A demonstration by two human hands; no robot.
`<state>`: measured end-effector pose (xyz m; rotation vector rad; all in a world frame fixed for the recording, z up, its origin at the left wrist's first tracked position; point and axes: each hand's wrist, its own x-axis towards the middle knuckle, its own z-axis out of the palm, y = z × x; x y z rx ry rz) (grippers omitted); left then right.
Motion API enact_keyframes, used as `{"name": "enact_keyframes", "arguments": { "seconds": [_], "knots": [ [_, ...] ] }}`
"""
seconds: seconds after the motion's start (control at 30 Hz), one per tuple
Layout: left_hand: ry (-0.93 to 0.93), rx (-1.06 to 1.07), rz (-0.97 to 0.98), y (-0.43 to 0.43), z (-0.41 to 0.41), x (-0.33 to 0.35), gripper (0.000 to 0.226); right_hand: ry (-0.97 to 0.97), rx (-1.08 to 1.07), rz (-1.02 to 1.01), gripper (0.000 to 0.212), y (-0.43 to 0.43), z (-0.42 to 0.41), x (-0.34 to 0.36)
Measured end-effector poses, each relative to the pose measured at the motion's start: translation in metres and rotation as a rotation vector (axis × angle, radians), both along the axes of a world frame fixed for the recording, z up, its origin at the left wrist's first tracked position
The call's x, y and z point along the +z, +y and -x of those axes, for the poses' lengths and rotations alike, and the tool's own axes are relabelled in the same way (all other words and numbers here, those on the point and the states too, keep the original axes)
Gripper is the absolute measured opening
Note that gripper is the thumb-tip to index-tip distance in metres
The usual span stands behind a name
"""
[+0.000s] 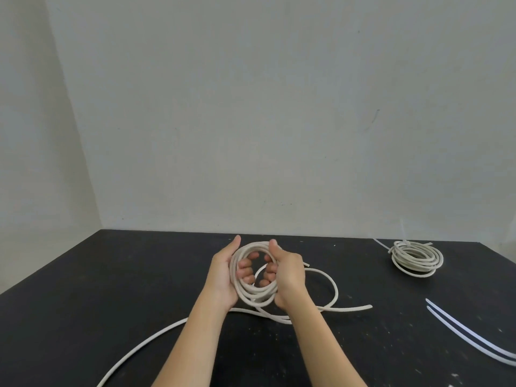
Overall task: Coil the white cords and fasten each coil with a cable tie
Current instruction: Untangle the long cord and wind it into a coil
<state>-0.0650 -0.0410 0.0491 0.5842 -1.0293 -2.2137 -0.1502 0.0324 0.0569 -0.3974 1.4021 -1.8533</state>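
Far left: a loose tail of white cord (pixel 145 344) curves across the black, speckled worktop (pixel 83 297) and runs out at the lower edge. This length is not yet wound in.

Left hand (pixel 223 277): the grip is closed round the left side of the half-made coil (pixel 252 291), with fingers curled through the ring and the thumb raised along the outside. The coil is held just above the worktop, at the centre of view.

Right hand (pixel 290 277): the grip is closed on the right side of the same coil, fingers hooked inside, thumb up.

Judgement: the winding step is in hand. Turns are best kept to one diameter and laid side by side. The bundle should be kept clamped by one hand while the tail is fed in by the other, or the springy turns are likely to fan out.

Right of the hands: a wide loop and a cut end (pixel 360 307) lie on the worktop.

Cord: round in section, matte off-white and smooth. It is judged moderately stiff from its open curves.

Far right, rear: a finished coil (pixel 416 259) is noted with a thin strip projecting, apparently its tie. Nearer the right edge lie two cable ties (pixel 469 333), flat, pale and gently curved, well apart from the hands.
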Motion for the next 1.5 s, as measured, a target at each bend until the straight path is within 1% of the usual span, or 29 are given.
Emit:
{"name": "enact_keyframes", "arguments": {
  "seconds": [0.1, 0.17, 0.23, 0.3, 0.37, 0.43, 0.5, 0.57, 0.67, 0.73, 0.83, 0.93, 1.0, 1.03, 1.1, 1.13, 1.17, 1.23, 1.27, 1.3, 1.33, 1.37, 1.43, 1.47, 1.5],
  "knots": [
    [0.040, -0.022, 0.044, 0.001, 0.004, -0.008, 0.043, -0.010, -0.154, 0.005, 0.040, -0.004, 0.003, -0.006],
    [-0.016, -0.011, 0.080, 0.002, 0.008, -0.011, 0.037, 0.000, -0.212, 0.011, 0.036, -0.006, 0.004, -0.010],
    [-0.093, -0.012, 0.081, 0.002, 0.013, -0.010, 0.032, -0.028, -0.217, 0.012, 0.029, -0.008, 0.006, -0.014],
    [-0.122, 0.017, 0.038, 0.002, 0.017, -0.009, 0.029, -0.036, -0.133, -0.013, 0.025, -0.005, 0.011, -0.015],
    [-0.116, 0.060, -0.018, 0.000, 0.018, -0.009, 0.030, 0.016, 0.033, -0.072, 0.027, 0.002, 0.021, -0.011],
    [-0.149, 0.053, -0.017, -0.001, 0.016, -0.011, 0.033, 0.095, 0.178, -0.152, 0.030, 0.009, 0.032, -0.007],
    [-0.211, 0.001, 0.056, 0.003, 0.014, -0.010, 0.036, 0.167, 0.198, -0.179, 0.029, 0.012, 0.038, -0.004],
    [-0.268, -0.045, 0.144, 0.008, 0.015, -0.005, 0.037, 0.219, 0.166, -0.133, 0.028, 0.012, 0.036, -0.002],
    [-0.277, -0.001, 0.189, 0.012, 0.017, 0.001, 0.038, 0.332, 0.219, -0.125, 0.041, 0.012, 0.026, 0.000],
    [-0.285, 0.088, 0.162, 0.011, 0.019, 0.003, 0.036, 0.370, 0.194, -0.131, 0.047, 0.012, 0.023, -0.001],
    [-0.323, 0.209, 0.135, 0.012, 0.021, 0.003, 0.033, 0.398, 0.173, -0.144, 0.048, 0.010, 0.020, -0.001],
    [-0.319, 0.241, 0.136, 0.016, 0.026, 0.004, 0.035, 0.402, 0.175, -0.131, 0.046, 0.012, 0.021, -0.001],
    [-0.275, 0.271, 0.128, 0.016, 0.029, 0.005, 0.038, 0.396, 0.113, -0.105, 0.041, 0.015, 0.024, 0.003],
    [-0.280, 0.317, 0.151, 0.014, 0.030, 0.006, 0.039, 0.363, 0.043, -0.080, 0.040, 0.016, 0.025, 0.007],
    [-0.383, 0.378, 0.262, 0.008, 0.025, 0.010, 0.044, 0.177, -0.130, 0.025, 0.041, 0.019, 0.029, 0.016],
    [-0.466, 0.320, 0.299, 0.003, 0.020, 0.012, 0.054, 0.049, -0.204, 0.099, 0.043, 0.022, 0.033, 0.021],
    [-0.559, 0.159, 0.313, 0.001, 0.015, 0.014, 0.068, -0.067, -0.263, 0.169, 0.045, 0.025, 0.036, 0.025],
    [-0.696, -0.338, 0.314, 0.007, 0.010, 0.014, 0.092, -0.242, -0.333, 0.273, 0.047, 0.032, 0.040, 0.031],
    [-0.701, -0.525, 0.286, 0.013, 0.012, 0.011, 0.100, -0.303, -0.348, 0.309, 0.048, 0.033, 0.040, 0.031],
    [-0.636, -0.600, 0.228, 0.017, 0.018, 0.007, 0.103, -0.349, -0.355, 0.332, 0.047, 0.033, 0.039, 0.031],
    [-0.508, -0.579, 0.120, 0.021, 0.025, 0.004, 0.101, -0.381, -0.356, 0.345, 0.047, 0.033, 0.037, 0.031],
    [-0.326, -0.493, -0.053, 0.022, 0.033, -0.001, 0.089, -0.404, -0.355, 0.356, 0.047, 0.033, 0.036, 0.032],
    [0.072, -0.181, -0.380, 0.017, 0.040, -0.005, 0.051, -0.446, -0.358, 0.409, 0.047, 0.037, 0.039, 0.036],
    [0.215, -0.014, -0.471, 0.011, 0.038, -0.004, 0.034, -0.463, -0.367, 0.446, 0.046, 0.040, 0.042, 0.039],
    [0.310, 0.107, -0.502, 0.005, 0.034, 0.001, 0.021, -0.470, -0.378, 0.476, 0.047, 0.042, 0.047, 0.040]
  ]
}}
